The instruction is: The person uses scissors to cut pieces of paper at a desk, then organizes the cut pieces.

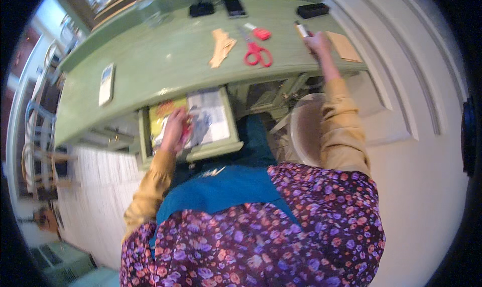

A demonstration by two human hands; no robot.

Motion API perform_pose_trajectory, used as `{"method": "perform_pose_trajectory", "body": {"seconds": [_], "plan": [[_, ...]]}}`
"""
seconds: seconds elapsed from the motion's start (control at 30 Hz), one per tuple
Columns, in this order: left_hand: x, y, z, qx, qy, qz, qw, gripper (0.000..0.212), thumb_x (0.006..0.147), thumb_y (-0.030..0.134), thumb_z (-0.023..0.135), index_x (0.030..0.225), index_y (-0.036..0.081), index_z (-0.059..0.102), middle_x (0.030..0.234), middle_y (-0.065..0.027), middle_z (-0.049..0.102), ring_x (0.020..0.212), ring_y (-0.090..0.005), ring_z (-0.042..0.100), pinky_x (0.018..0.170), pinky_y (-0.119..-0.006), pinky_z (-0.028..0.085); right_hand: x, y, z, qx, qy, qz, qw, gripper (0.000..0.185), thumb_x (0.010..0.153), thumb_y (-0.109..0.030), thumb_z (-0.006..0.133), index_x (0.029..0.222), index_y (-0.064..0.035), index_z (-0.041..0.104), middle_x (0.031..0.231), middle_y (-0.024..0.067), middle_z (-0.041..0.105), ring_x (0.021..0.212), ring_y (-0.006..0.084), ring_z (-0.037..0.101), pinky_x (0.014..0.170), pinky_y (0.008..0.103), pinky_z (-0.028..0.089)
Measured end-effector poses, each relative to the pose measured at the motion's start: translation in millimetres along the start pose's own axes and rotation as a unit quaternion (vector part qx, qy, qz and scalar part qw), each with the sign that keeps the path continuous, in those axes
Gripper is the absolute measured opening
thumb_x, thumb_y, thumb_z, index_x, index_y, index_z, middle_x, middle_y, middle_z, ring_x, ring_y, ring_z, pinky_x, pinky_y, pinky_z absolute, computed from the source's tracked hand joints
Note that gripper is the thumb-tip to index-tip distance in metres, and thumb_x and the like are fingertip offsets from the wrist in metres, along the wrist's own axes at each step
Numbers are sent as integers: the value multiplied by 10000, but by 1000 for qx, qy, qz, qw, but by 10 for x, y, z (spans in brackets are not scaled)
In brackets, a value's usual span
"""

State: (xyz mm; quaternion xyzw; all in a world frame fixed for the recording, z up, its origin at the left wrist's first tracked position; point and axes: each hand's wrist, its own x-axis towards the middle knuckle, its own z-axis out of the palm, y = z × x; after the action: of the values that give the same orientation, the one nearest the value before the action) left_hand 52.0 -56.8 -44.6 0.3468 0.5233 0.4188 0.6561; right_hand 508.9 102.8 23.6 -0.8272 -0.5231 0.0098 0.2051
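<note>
My left hand point(174, 129) is down inside an open green drawer point(236, 142), over papers and a yellow printed packet point(160, 108). A blurred pink-red thing point(187, 131) shows at its fingers; whether the hand grips it cannot be made out. On the right of the desktop, my right hand point(319, 45) holds a slim white, dark-tipped object point(301, 29), perhaps a marker. Just right of that hand lies a flat tan piece of paper or card point(343, 47). Red-handled scissors point(258, 55) lie on the desk, left of the right hand.
On the green desk point(162, 57) are cut tan paper pieces point(221, 48), a red-and-white item point(260, 32), a phone point(234, 7), a black stand point(201, 9), a black case point(313, 10), a clear glass vessel point(152, 16) and a white remote control point(107, 84). A round seat point(307, 127) stands beneath the right arm.
</note>
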Motion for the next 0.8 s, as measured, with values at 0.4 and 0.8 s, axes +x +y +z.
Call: {"method": "perform_pose_trajectory", "body": {"seconds": [0.4, 0.8], "plan": [[188, -266, 126, 179, -82, 36, 980, 603, 728, -42, 565, 1267, 39, 308, 991, -150, 503, 796, -186, 536, 648, -274, 472, -1117, -596, -691, 376, -23, -160, 912, 183, 728, -175, 590, 825, -21, 607, 670, 23, 589, 606, 68, 519, 537, 222, 405], [329, -445, 152, 339, -47, 153, 927, 308, 756, 39, 556, 1037, -27, 446, 731, -133, 554, 596, -191, 547, 547, -302, 438, -2276, -1774, 403, 95, -302, -418, 852, 206, 647, -257, 562, 735, -73, 595, 753, 148, 599, 739, 324, 577, 638, 396, 454]]}}
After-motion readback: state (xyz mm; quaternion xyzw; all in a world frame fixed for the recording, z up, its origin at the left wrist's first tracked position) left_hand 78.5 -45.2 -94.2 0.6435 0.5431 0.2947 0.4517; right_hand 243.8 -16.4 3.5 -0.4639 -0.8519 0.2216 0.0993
